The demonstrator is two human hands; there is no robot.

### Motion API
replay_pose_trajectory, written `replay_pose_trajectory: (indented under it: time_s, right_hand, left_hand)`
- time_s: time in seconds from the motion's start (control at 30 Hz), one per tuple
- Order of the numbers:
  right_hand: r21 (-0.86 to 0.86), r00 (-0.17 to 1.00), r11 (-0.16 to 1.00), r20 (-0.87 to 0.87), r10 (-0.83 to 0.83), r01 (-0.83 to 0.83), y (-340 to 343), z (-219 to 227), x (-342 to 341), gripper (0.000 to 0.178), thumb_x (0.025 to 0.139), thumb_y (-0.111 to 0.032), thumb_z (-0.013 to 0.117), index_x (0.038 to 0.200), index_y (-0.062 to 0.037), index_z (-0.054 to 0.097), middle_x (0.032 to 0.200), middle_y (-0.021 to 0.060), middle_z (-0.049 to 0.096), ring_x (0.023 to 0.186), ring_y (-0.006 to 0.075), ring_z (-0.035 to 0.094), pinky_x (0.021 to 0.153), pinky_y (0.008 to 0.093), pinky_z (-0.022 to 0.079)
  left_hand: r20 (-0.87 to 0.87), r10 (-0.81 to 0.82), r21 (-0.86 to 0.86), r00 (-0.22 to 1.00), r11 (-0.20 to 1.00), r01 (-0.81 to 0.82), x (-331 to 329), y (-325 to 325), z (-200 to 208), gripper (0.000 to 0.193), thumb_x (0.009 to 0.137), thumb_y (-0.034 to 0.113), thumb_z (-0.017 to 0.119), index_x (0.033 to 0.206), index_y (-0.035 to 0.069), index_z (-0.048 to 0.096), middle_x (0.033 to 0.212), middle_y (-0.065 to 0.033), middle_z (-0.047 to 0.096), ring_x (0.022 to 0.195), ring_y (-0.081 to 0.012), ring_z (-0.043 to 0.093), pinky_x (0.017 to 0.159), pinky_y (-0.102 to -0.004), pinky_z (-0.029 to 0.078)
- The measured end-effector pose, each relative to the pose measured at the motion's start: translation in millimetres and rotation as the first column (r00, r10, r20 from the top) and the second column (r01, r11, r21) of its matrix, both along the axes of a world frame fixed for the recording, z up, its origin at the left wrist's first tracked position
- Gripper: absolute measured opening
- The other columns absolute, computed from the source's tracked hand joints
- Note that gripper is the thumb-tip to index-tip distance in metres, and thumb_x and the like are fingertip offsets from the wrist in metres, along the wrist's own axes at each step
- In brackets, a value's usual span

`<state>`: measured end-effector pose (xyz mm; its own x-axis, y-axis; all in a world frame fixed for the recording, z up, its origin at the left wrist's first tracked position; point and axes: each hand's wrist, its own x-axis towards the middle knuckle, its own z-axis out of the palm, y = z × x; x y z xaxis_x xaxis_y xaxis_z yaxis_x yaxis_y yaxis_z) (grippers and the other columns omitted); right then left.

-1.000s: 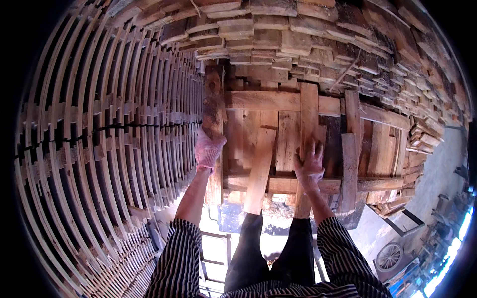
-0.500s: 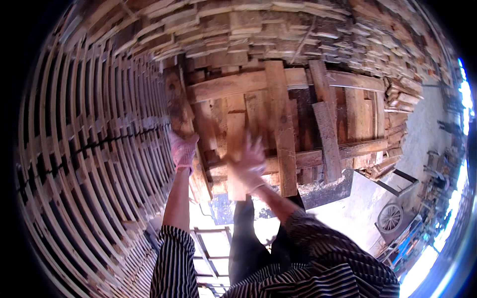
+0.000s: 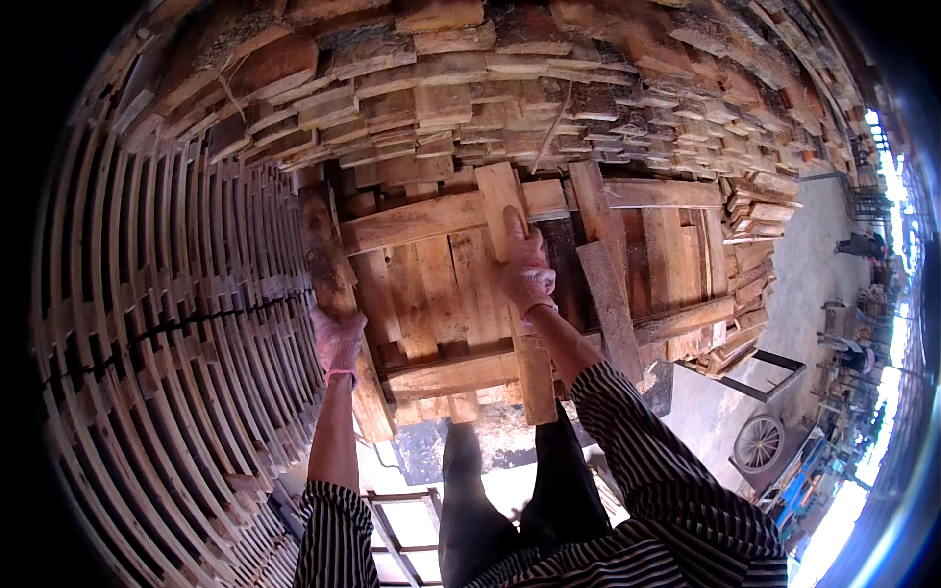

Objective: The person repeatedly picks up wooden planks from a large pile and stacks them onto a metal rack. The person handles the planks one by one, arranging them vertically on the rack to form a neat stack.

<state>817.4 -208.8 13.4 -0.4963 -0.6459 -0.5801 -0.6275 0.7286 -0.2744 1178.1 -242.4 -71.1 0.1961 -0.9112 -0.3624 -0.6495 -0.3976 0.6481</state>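
Both my hands wear pale pinkish gloves. At the left end of a wooden frame, my left hand (image 3: 338, 341) is closed round the edge of a dark, rough wooden plank (image 3: 328, 245). My right hand (image 3: 527, 269) lies over another wooden plank (image 3: 497, 188), which crosses both long beams near the middle. Its fingers bend over this plank, and the thumb side is partly hidden. To the right, two narrower boards (image 3: 610, 294) overlap across the frame. Between the far beam (image 3: 417, 223) and the near beam (image 3: 451, 374), several flat boards (image 3: 436, 284) lie side by side lower down.
Stacked timber (image 3: 441, 103) rises behind the frame. A tall slatted stack (image 3: 176, 323) stands close on the left. Short offcuts (image 3: 755, 211) pile at the right end. Farther right are a metal frame (image 3: 755, 377) and a spoked wheel (image 3: 760, 441) on the concrete floor.
My right hand has moved from a short loose board to the middle crossing plank. That short board no longer lies over the near beam. My left hand stays on the left plank.
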Motion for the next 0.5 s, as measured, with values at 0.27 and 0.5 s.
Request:
replay_pose_trajectory:
  time_s: [0.27, 0.5]
  right_hand:
    - [-0.491, 0.979, 0.848, -0.086, 0.184, -0.202, -13, -24, 110, 0.095, 0.091, -0.055, 0.073, 0.169, -0.036, 0.023, 0.16, 0.0309, 0.038, 0.133, 0.0452, 0.057, 0.102, 0.0559, 0.053]
    - [-0.261, 0.955, 0.964, 0.268, 0.128, -0.056, -84, -37, 224, 0.11, 0.096, -0.076, 0.055, 0.173, -0.015, 0.004, 0.149, 0.0569, 0.029, 0.124, 0.0572, 0.062, 0.078, 0.0493, 0.063]
  left_hand:
    - [-0.536, -0.036, -0.077, 0.844, 0.997, -0.007, 31, 0, -45, 0.068, 0.105, 0.028, 0.068, 0.16, 0.001, 0.037, 0.15, -0.018, 0.057, 0.139, -0.0223, 0.051, 0.115, -0.0342, 0.042]
    - [-0.35, -0.113, -0.064, 0.93, 0.993, 0.096, 48, 1, -50, 0.08, 0.105, 0.033, 0.069, 0.164, -0.004, 0.029, 0.162, -0.02, 0.047, 0.144, -0.0259, 0.049, 0.119, -0.0339, 0.037]
